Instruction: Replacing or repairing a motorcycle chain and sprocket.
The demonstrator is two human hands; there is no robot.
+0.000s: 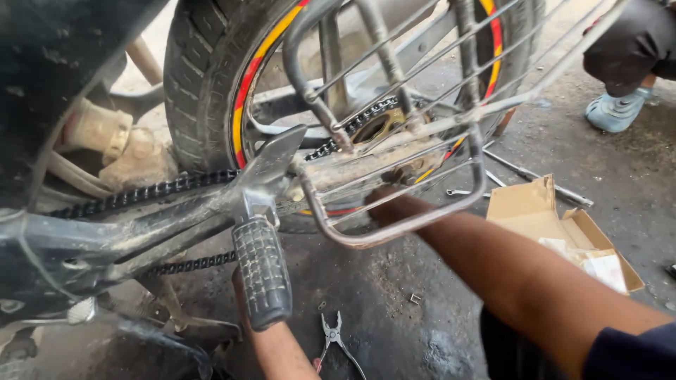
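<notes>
Head view, low beside the rear wheel of a motorcycle standing on an oily concrete floor. Right hand reaches in behind the wire guard, at the swingarm close to the sprocket; its fingers are hidden by the guard's lower tube, so grip and opening cannot be told. Left hand comes up from below, mostly covered by the ribbed rubber footrest; only the wrist and forearm show, so its state cannot be told either. Drive chain runs from the sprocket forward above the footrest, with a lower run beneath the frame. Wheel rim carries red and yellow striping. Pliers lie on the floor just right of the left forearm, a small nut nearby. Open cardboard box sits right of the right forearm. Another person's shoe at upper right.
</notes>
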